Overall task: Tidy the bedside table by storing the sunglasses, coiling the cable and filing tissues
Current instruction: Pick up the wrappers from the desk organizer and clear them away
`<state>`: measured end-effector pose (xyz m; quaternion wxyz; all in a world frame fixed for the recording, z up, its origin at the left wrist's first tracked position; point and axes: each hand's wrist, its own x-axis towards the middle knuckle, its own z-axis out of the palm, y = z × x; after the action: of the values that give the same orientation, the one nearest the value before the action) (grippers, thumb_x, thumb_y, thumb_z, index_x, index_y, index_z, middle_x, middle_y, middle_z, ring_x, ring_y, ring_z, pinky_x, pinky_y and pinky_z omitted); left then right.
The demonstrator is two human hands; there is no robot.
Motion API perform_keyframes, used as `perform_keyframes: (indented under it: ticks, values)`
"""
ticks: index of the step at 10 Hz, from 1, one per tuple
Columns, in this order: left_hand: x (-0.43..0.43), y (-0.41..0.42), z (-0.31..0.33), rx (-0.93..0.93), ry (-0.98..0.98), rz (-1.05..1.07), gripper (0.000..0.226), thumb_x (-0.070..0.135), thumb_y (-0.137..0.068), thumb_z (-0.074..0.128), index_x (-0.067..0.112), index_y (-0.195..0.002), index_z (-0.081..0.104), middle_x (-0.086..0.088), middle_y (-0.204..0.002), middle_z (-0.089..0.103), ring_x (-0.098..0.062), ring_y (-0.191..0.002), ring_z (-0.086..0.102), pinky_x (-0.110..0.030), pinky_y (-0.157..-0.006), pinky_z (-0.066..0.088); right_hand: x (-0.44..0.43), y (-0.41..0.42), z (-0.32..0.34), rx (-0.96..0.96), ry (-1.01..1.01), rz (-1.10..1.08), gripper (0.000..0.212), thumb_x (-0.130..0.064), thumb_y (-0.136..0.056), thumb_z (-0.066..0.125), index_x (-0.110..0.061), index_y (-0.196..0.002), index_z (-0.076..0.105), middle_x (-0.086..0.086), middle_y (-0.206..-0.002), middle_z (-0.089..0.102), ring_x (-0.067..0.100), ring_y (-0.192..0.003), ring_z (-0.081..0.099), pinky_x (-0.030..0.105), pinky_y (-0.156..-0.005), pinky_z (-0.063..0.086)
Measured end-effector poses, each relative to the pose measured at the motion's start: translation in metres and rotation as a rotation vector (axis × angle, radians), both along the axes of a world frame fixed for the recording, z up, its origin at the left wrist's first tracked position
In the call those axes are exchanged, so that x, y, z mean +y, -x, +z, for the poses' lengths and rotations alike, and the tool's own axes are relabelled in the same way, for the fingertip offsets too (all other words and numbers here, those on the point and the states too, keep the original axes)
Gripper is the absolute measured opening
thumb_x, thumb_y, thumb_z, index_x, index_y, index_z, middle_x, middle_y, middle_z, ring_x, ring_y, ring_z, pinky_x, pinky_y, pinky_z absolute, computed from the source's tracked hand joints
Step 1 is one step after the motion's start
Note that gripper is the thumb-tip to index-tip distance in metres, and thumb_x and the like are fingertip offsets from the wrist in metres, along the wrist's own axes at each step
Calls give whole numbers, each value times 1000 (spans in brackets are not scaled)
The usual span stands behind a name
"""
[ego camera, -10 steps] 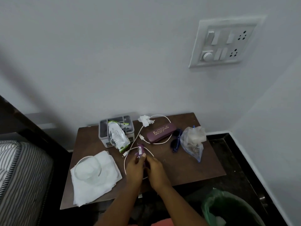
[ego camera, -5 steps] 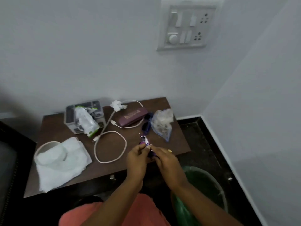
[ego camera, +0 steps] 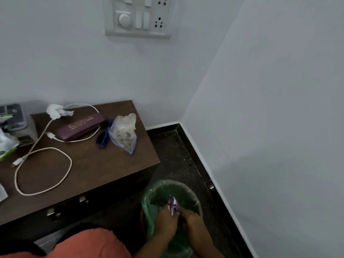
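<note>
Both hands are low over the green-lined waste bin (ego camera: 154, 190) on the floor. My left hand (ego camera: 165, 218) and my right hand (ego camera: 189, 219) pinch a small purple wrapper (ego camera: 172, 204) between their fingers above the bin's opening. On the brown bedside table (ego camera: 104, 164) lie a loose white cable (ego camera: 42, 170), a maroon glasses case (ego camera: 80, 125), dark blue sunglasses (ego camera: 103, 135) beside it, a crumpled tissue (ego camera: 56, 111) at the back, and a clear zip bag (ego camera: 124, 131) holding tissues.
A grey organiser box (ego camera: 14, 116) and a green-and-white packet (ego camera: 5, 144) sit at the table's left edge. A switch panel (ego camera: 138, 17) hangs on the wall. The side wall runs close on the right of the bin, above a dark floor strip.
Both hands carried the purple wrapper off the table, to the right and down over the bin. The view swung right and down with them. The cable stays on the table.
</note>
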<state>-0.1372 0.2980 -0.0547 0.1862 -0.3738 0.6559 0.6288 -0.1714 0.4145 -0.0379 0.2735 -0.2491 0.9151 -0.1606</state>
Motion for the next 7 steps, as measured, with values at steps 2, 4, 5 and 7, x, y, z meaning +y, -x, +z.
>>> perform_keyframes:
  ticks: [2,4,5,7]
  values:
    - [-41,-11,21,61,168,114,33,17,-87,56,12,-120,58,-7,-117,65,-24,-112,59,-30,-97,46,-39,-5,29,-109,143,-250,36,-15,-97,44,-8,-132,48,12,-134,54,23,-124,50,-1,-82,37]
    - [-114,15,77,391,436,388,38,12,-89,57,16,-126,49,4,-120,44,-12,-107,49,-25,-91,40,-130,47,42,114,481,-222,45,-14,-84,66,-10,-128,54,7,-126,60,18,-114,57,32,-101,44]
    - [-155,35,83,440,544,490,48,9,-85,60,8,-130,45,-8,-132,42,-22,-122,43,-27,-100,35,-183,75,56,17,688,-272,61,-19,-81,70,-14,-136,44,-5,-131,50,10,-119,49,30,-101,43]
    - [-201,72,89,461,492,446,51,24,-98,43,14,-146,28,-3,-156,19,-15,-140,23,-11,-98,18,-250,106,62,-301,839,-358,86,-53,-75,67,-36,-144,19,-1,-147,38,18,-129,43,42,-103,43]
